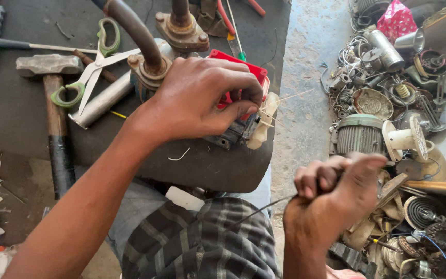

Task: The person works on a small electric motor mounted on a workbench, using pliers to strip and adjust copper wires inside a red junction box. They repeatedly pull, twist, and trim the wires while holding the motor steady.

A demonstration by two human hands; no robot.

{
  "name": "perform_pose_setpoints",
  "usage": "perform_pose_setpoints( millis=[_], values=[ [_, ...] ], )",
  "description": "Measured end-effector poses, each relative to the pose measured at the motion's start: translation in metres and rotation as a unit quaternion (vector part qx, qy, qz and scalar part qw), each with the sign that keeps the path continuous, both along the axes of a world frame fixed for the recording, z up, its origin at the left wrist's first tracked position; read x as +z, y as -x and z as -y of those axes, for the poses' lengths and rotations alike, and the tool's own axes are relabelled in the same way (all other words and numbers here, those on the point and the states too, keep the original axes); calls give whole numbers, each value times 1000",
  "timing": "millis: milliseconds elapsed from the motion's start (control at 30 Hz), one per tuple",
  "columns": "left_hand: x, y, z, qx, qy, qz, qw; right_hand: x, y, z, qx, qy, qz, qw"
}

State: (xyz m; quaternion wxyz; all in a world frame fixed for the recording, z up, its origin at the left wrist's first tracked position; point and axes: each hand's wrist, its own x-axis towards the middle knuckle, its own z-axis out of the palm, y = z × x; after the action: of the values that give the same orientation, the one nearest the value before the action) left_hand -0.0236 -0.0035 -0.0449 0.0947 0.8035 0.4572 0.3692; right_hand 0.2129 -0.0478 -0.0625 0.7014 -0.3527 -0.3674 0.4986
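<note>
Hands at the bench: left hand (202, 98) fingers clamped steadying the red motor part (238, 95) at centre frame, right hand (331, 199) fisted on a thin wire (259, 209) at lower right, best drawn straight and evenly.

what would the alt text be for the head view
A left hand presses a red-topped device on a dark workbench, while the right hand, fisted, pulls a thin wire. Scissors and a hammer lie nearby.
</note>
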Motion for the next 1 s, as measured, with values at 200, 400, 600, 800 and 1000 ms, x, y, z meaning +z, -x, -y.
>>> perform_pose_setpoints(
  millis=[200, 400, 600, 800, 1000],
  values=[
    [-3, -6, 1, 14, 0, -16, 1000, -53, 48, -17, 151, 109, 35, 982],
    [3, -8, 4, 21, -4, -16, 1000, -31, 74, -27, 118, 116, 31, 986],
    [-1, -3, 0, 13, 3, -4, 1000, -30, 79, -25, 90, 150, 4, 985],
    [-7, 3, -6, 3, -3, -1, 1000, -33, 53, -26, -20, 121, 2, 992],
    [-11, 3, -7, 12, 8, 4, 1000, -39, 8, -33, -29, 93, 53, 994]
  ],
)
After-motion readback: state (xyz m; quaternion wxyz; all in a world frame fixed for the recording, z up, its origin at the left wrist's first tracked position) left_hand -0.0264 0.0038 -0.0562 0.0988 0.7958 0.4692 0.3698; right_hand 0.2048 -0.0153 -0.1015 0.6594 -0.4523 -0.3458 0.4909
